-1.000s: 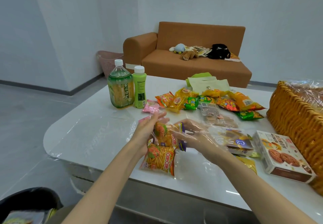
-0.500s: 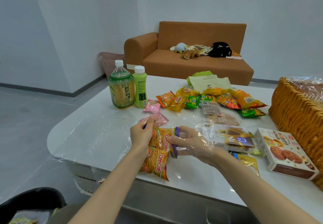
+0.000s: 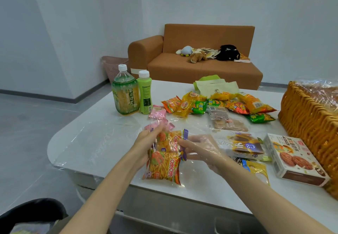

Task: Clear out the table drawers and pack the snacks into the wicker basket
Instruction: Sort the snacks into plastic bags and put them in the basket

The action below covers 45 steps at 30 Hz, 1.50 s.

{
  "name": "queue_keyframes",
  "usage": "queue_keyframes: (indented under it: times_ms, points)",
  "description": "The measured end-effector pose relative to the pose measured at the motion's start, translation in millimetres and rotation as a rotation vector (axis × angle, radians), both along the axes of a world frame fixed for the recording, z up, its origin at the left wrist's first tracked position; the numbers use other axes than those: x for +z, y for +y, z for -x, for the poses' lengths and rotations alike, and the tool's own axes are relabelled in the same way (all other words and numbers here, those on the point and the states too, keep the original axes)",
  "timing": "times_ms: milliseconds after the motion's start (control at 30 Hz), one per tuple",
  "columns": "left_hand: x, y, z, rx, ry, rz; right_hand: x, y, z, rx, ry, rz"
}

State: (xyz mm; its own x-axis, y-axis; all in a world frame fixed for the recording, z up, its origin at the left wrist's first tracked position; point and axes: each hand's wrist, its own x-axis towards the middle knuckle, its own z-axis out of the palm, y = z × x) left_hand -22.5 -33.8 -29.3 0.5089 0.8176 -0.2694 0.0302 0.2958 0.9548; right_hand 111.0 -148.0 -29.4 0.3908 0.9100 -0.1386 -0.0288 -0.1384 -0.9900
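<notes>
**White table [image 3: 102, 135], near edge: two hands on one snack strip [image 3: 162, 164]**

Left hand [image 3: 146, 142] gripped the snack strip's top, fingers curled round it. Right hand [image 3: 199, 149], under clear film, touched the strip's 3 o'clock edge; whether it pinched could not be told. The strip's lower packet lay at 6 o'clock, close to the table's near edge. Bare tabletop stretched toward 9 o'clock. A biscuit box [image 3: 294, 158] sat at 3 o'clock, with the wicker basket [image 3: 307, 124] just beyond it. Loose packets [image 3: 219, 104] crowded 1 o'clock.

Upside-down "OHKOH" stands on the orange stick-snack packs [image 3: 163, 168] at the near middle, "C2" on the blue patch of the flat pack [image 3: 244, 147] to their right, and vertical Chinese characters on the far-left tea bottle [image 3: 125, 96] — too small to read surely.
</notes>
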Motion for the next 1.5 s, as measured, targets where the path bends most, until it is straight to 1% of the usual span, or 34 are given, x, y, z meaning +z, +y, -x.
queue_keyframes:
  times_ms: [67,133,233,333,433,533,600,667,767,900,1067,1133,1200,1267,1367,1500]
  points:
    - [-5,0,1,0.085,0.047,-0.038,-5,0,2,0.086,-0.051,0.053]
    - [-6,-1,0,0.129,0.043,-0.075,-7,1,3,0.127,-0.075,0.072]
    - [-6,0,-1,0.166,0.075,-0.203,-5,-2,0,0.19,-0.092,0.064]
    - [0,11,6,0.25,0.128,-0.345,2,-5,-4,0.221,-0.183,0.133]
    - [6,27,20,0.316,0.222,-0.461,13,-6,-17,0.062,-0.276,0.143]
    - [11,38,33,0.378,0.241,-0.482,18,-6,-40,-0.203,-0.417,0.078]
    - [13,42,38,0.419,0.263,-0.477,13,-3,-54,-0.341,-0.489,0.035]
    - [12,47,39,0.425,0.285,-0.47,10,5,-59,-0.415,-0.538,0.008]
    - [11,54,38,0.385,0.317,-0.442,8,22,-58,-0.43,-0.589,-0.021]
    - [9,66,34,0.313,0.388,-0.448,7,56,-60,-0.405,-0.71,-0.004]
    - [8,78,24,0.22,0.41,-0.373,3,102,-66,-0.36,-0.829,0.007]
    - [8,83,21,0.207,0.405,-0.358,1,122,-67,-0.297,-0.934,-0.006]
    - [8,87,19,0.195,0.391,-0.337,0,143,-67,-0.192,-1.084,0.005]
    - [6,92,16,0.175,0.392,-0.335,0,167,-68,-0.072,-1.192,0.024]
    - [3,95,11,0.154,0.408,-0.354,2,199,-72,0.083,-1.252,0.105]
    - [5,99,5,0.119,0.385,-0.339,-1,226,-90,0.15,-1.305,0.304]
